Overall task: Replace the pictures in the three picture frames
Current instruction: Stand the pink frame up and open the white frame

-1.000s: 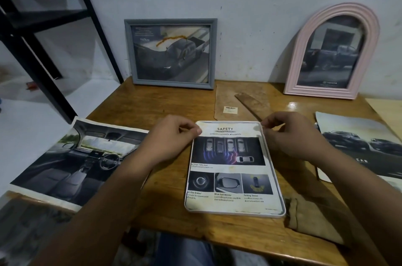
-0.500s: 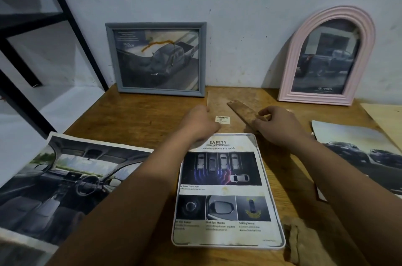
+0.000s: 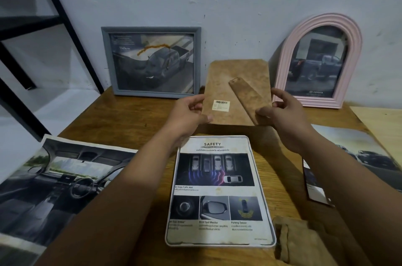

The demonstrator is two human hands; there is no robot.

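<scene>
Head view, mottled brown backing board [image 3: 226, 83], both hands' grip

Wooden table [image 3: 134, 117] against the wall, cluttered with prints and frames.

Just below the fingers [image 3: 195, 102]: white frame [image 3: 256, 180] flat, a "Safety" sheet [image 3: 217, 191] in it. Left of them, a car-interior print [image 3: 54, 183] overhangs the table edge. Right, a car print [image 3: 369, 157] and a pale board [image 3: 382, 126] at the edge. Near corner, brown cloth [image 3: 304, 241]. Beyond the fingers, a grey frame [image 3: 152, 62] and a pink arched frame [image 3: 317, 61] stand on the table, leaning on the wall.
</scene>
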